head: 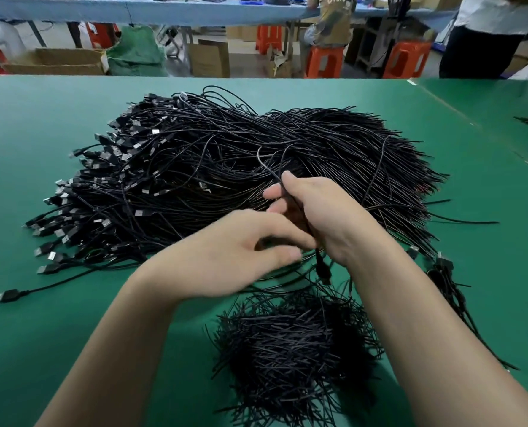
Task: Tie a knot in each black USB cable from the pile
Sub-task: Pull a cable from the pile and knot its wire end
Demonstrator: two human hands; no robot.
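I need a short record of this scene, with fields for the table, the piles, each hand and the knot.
surface: green table
main pile: black USB cables, plugs mostly on its left side
near heap: short thin black strands, below the hands
right hand: grips one cable above the pile; a plug hangs under the hand
left hand: beside the right hand, blurred, grip unclear
knot: none visible in the held cable

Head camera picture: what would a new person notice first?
A huge pile of black USB cables fills the middle of the green table. In front of it, the right hand grips one cable, the left hand close beside. A smaller heap of thin black strands lies nearest.
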